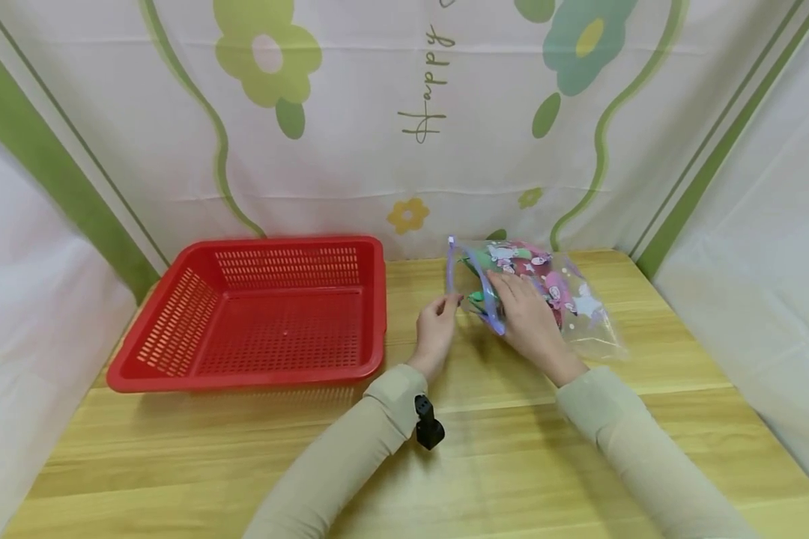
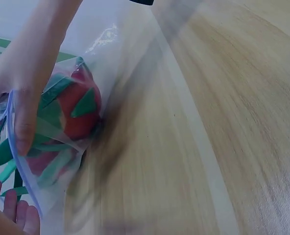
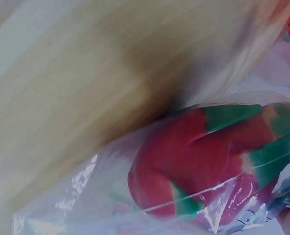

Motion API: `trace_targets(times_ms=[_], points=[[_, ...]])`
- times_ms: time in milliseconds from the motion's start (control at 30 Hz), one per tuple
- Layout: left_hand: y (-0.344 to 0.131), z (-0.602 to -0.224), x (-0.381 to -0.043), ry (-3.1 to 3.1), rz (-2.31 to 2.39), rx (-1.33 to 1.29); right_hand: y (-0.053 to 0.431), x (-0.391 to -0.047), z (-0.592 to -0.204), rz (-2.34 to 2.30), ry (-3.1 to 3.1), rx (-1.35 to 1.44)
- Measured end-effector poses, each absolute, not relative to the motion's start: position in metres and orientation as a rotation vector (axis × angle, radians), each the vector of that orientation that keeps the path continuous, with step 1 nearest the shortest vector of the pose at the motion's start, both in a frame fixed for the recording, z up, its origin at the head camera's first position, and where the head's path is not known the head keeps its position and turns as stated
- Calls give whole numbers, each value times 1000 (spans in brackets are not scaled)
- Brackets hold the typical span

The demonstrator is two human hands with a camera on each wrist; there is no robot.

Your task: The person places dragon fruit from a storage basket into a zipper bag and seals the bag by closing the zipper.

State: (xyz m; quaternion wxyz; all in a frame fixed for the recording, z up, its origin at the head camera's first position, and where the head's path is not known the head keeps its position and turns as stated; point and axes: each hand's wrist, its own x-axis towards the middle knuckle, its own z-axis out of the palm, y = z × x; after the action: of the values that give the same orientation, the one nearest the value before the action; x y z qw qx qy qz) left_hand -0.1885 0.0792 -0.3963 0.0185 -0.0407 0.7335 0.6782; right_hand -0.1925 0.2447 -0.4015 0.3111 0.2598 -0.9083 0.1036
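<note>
A clear zip bag (image 1: 586,326) with purple edging and cartoon prints lies on its side, its mouth facing left. Red fruit with green, leaf-like scales, looking like dragon fruit (image 3: 184,161), shows through the plastic. My right hand (image 1: 529,318) grips the bag near its mouth, thumb over the purple strip in the left wrist view. At the gaping mouth is my left hand (image 1: 436,329), its fingers (image 2: 22,210) loosely bent beside the green scale tips. Only a sliver of my right hand shows in the right wrist view.
A red slotted plastic basket (image 1: 246,382) stands on the left of the wooden table (image 1: 485,464). A white flowered cloth (image 1: 350,150) hangs behind the table, with white cloth along both sides. A small black device (image 1: 428,423) is strapped at my left wrist.
</note>
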Motion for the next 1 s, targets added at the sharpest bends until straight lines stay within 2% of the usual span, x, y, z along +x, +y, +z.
trace_targets(times_ms=[433, 800, 1000], points=[[68, -373, -185, 2291, 2126, -132, 254, -200, -387, 294, -2356, 624], [57, -336, -185, 2405, 1973, 82, 267, -198, -372, 554, -2250, 460], [44, -316, -189, 2489, 1660, 311, 272, -194, -363, 681, -2164, 397]])
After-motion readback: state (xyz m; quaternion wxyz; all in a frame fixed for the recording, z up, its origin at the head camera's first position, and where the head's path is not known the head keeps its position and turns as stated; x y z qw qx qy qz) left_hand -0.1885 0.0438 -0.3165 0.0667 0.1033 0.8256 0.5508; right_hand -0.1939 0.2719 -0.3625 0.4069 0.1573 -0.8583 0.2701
